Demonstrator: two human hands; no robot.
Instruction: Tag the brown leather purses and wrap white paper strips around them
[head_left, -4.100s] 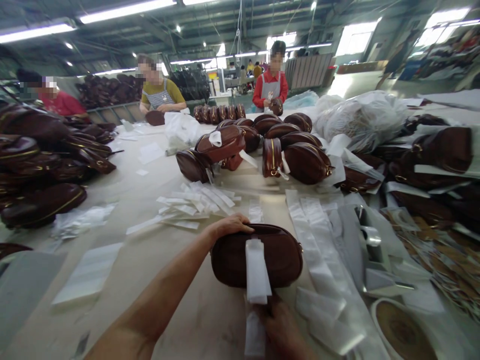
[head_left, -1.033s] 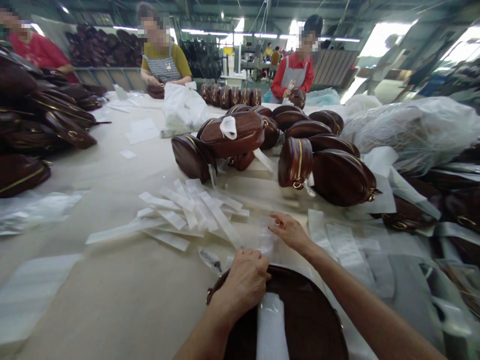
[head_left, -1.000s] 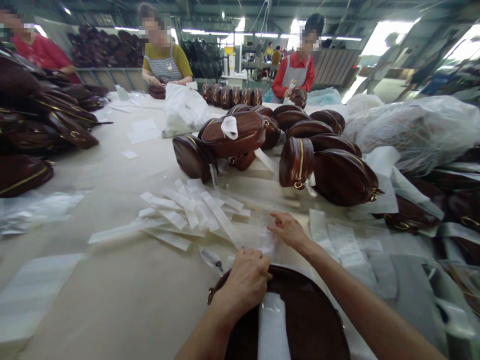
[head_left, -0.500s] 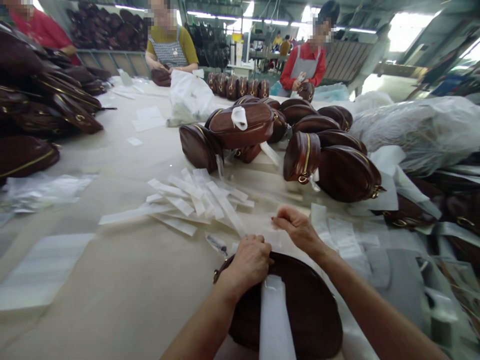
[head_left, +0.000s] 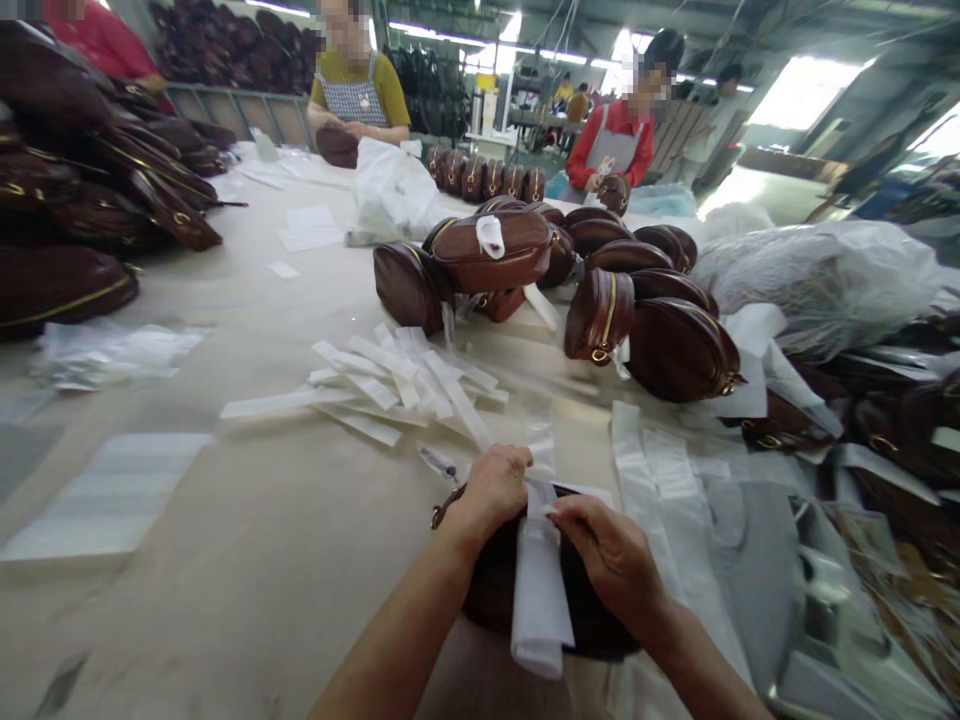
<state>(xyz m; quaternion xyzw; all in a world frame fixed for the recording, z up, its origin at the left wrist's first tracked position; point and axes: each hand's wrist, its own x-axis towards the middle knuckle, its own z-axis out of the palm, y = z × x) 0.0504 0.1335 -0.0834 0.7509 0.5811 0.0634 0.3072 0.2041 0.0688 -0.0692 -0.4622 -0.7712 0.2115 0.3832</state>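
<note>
A pale worktable (head_left: 262, 630) carries a group of brown zippered bags (head_left: 487, 245) toward its far edge. Toward its near edge sits 1 more brown bag (head_left: 499, 575). The left hand (head_left: 495, 492) lays its fingers together over the far rim (whether they grip, I cannot tell). The right hand (head_left: 611, 550) has thumb and fingertips clamped on a white strip (head_left: 541, 605) down its face.

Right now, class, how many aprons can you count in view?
2: a checked apron at the back left and a grey apron at the back right. Others may be hidden.
</note>
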